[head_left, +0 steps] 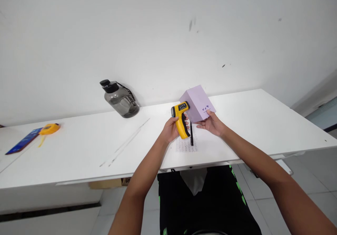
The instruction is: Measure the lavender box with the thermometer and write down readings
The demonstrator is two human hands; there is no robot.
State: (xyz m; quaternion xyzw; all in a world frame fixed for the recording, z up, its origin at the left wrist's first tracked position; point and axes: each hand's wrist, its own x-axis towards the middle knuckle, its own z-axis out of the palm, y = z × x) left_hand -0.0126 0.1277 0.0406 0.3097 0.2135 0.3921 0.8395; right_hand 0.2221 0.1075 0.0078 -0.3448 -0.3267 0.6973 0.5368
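My left hand (pixel 170 129) is closed around a yellow and black infrared thermometer (pixel 181 122), shaped like a pistol, with its dark display facing up and left. Its front end is close to a lilac box (pixel 198 101) with small dark markings near one corner. The lower right corner of that box is gripped by my right hand (pixel 213 123), thumb on the face and fingers beneath. The box is tilted. Below both hands, a black pen (pixel 191 135) lies on a sheet of paper (pixel 183 145) covered with rows of writing, too small to read.
A grey transparent water bottle (pixel 121 101) with a black lid stands against the wall on the left. Farther left, a yellow tape measure (pixel 50 128) touches a phone-like blue-screened device (pixel 25 141). The white table (pixel 252 122) has its front edge just before my body.
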